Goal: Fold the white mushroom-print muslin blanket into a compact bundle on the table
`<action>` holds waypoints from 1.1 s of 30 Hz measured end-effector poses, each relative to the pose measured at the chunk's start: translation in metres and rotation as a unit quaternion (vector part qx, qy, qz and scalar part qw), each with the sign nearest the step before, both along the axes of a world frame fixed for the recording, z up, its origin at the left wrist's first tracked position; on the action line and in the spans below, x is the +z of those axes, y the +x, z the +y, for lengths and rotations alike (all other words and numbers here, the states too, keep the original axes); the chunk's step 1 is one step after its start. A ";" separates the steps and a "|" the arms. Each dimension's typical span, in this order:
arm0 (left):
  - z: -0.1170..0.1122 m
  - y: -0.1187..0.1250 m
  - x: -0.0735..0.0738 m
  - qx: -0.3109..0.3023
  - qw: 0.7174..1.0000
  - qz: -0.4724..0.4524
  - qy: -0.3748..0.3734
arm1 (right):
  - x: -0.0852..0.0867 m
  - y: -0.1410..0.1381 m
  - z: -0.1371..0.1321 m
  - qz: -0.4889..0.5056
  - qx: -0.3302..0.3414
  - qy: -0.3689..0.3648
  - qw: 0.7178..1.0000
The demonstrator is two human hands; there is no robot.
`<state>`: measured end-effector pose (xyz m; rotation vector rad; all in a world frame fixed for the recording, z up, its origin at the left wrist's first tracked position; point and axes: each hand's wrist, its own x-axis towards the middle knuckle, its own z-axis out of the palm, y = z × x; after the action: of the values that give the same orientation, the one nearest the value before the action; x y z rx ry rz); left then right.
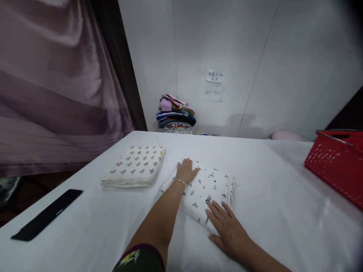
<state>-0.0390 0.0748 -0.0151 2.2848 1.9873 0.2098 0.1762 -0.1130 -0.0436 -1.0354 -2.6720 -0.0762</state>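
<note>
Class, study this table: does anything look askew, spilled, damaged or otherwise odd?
Only one thing: the folded patterned cloth under the left hand and right hand lies diagonally, while the second folded cloth sits squarer to the table. Nothing looks spilled or torn.

both hands (208, 200) on folded cloth (202, 190), right of second cloth (134, 166).
</note>
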 end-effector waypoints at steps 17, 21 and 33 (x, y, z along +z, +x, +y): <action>0.006 -0.007 0.009 0.005 0.997 -0.075 -0.031 | 0.034 0.007 0.005 0.042 0.018 -0.165 0.985; -0.012 -0.028 0.023 0.033 0.996 -0.087 -0.005 | 0.046 0.028 0.035 0.136 -0.080 -0.160 0.974; -0.053 -0.068 0.026 0.170 0.978 -0.088 -0.083 | 0.058 0.041 0.163 0.037 -0.277 -0.265 0.923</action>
<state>-0.1065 0.0217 0.0108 1.7523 2.1960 0.2515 0.2167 0.0497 0.0144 -1.8884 -2.2880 0.5929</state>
